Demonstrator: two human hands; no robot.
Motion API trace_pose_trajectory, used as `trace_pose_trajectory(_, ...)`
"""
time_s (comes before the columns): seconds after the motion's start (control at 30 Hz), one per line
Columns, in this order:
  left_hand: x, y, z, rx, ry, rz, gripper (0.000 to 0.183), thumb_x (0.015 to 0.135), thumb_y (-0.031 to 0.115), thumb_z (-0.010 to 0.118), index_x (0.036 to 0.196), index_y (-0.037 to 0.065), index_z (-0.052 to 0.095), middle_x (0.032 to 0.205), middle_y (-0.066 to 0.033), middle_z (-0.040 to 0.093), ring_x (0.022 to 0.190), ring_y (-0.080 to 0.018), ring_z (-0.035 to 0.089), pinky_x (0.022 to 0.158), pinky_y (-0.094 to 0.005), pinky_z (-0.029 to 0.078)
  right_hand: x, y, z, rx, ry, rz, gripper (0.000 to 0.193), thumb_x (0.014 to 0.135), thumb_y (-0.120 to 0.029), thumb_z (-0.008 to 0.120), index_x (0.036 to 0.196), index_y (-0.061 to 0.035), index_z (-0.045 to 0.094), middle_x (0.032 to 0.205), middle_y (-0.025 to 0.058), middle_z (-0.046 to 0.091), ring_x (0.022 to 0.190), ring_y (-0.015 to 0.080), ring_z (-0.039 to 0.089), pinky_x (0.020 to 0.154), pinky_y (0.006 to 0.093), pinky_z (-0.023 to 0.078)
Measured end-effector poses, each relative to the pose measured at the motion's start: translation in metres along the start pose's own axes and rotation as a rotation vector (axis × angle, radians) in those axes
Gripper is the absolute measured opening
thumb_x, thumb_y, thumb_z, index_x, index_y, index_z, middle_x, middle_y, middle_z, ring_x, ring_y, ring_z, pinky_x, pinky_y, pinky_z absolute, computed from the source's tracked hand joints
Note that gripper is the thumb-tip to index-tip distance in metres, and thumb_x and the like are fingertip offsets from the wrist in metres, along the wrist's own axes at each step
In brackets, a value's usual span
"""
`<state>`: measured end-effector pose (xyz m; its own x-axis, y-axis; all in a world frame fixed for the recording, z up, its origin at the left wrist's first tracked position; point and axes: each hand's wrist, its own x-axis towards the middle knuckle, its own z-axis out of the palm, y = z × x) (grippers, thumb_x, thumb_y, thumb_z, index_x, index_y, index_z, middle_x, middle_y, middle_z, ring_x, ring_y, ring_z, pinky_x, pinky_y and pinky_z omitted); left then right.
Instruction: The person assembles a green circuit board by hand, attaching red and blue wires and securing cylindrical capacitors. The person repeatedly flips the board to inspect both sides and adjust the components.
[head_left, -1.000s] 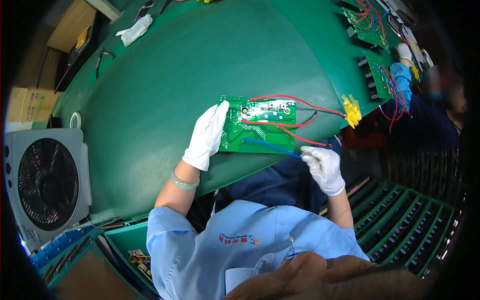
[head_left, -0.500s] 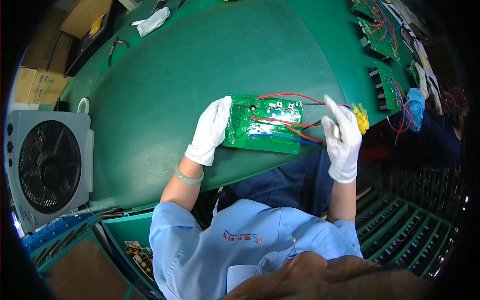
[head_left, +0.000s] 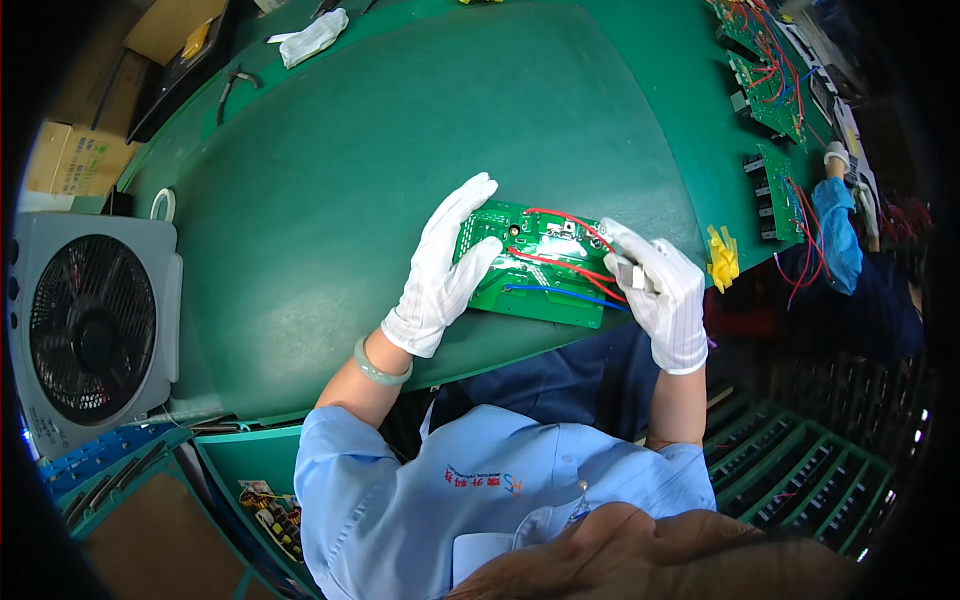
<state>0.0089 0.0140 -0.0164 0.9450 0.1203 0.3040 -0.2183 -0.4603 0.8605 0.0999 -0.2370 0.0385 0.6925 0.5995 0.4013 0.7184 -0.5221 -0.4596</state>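
Note:
A green circuit board [head_left: 545, 305] lies in front of me with red and blue wires along its face. My left hand [head_left: 432, 275], in a white glove, holds its left side. The thumb rests on the board's face, and the fingers stretch past its upper left corner. At the right edge, my gloved right hand [head_left: 660, 295] is closed around the ends of the red wires [head_left: 565, 262]. The blue wire [head_left: 560, 291] also runs toward that hand; the wire ends are hidden by the fingers.
Yellow tape strips [head_left: 722, 258] lie right of my right hand. Further right are several wired boards [head_left: 775, 190] and another person's blue sleeve [head_left: 838, 230]. A grey fan [head_left: 95, 320] stands at the left. A white glove [head_left: 314, 38] and a bent tool [head_left: 234, 92] lie farther back.
My left thumb has come onto the board's face. My right hand has gone from open fingers among the wires to closed on them, moving left toward the board. The board has shifted slightly nearer.

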Motion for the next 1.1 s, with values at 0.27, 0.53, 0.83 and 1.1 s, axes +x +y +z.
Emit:
trace_pose_trajectory(0.27, 0.003, -0.016, -0.015, -0.462, 0.108, -0.297, 0.044, 0.096, 0.007, 0.054, 0.137, -0.005, 0.044, 0.140, -0.0115, 0.050, 0.123, -0.0194, 0.051, 0.104, -0.0312, 0.040, -0.049, 0.029, 0.020, -0.004, 0.144, 0.090, 0.023, 0.087, -0.010, 0.065, 0.107, 0.0014, 0.069, 0.100, 0.0127, 0.072, 0.078, 0.0280, 0.067, 0.069, 0.0340, 0.052)
trace_pose_trajectory(0.53, 0.006, -0.022, -0.031, 0.312, 0.163, -0.033, 0.047, 0.081, 0.001, 0.069, 0.126, 0.006, 0.058, 0.133, -0.0118, 0.057, 0.119, -0.0256, 0.057, 0.095, -0.0342, 0.048, -0.083, 0.021, 0.012, -0.170, 0.571, 0.127, 0.027, 0.091, -0.001, 0.061, 0.117, 0.0057, 0.062, 0.103, 0.0154, 0.069, 0.087, 0.0251, 0.066, 0.081, 0.0336, 0.053)
trace_pose_trajectory(0.83, 0.014, -0.003, -0.031, 0.421, 0.075, 0.148, 0.062, 0.069, 0.002, 0.075, 0.128, 0.007, 0.057, 0.133, -0.0135, 0.056, 0.120, -0.0319, 0.054, 0.101, -0.0391, 0.044, -0.110, 0.018, 0.047, 0.155, 0.131, -0.011, 0.032, 0.085, -0.012, 0.063, 0.114, 0.0022, 0.064, 0.098, 0.0182, 0.069, 0.087, 0.0329, 0.069, 0.069, 0.0383, 0.054)
trace_pose_trajectory(1.1, 0.010, 0.000, -0.029, 0.320, 0.008, 0.147, 0.064, 0.075, 0.005, 0.073, 0.135, 0.004, 0.051, 0.128, -0.0135, 0.062, 0.115, -0.0295, 0.060, 0.099, -0.0363, 0.045, -0.096, 0.010, 0.058, 0.082, 0.233, -0.028, 0.042, 0.068, 0.010, 0.067, 0.110, 0.0023, 0.066, 0.095, 0.0159, 0.070, 0.081, 0.0298, 0.070, 0.068, 0.0342, 0.055)
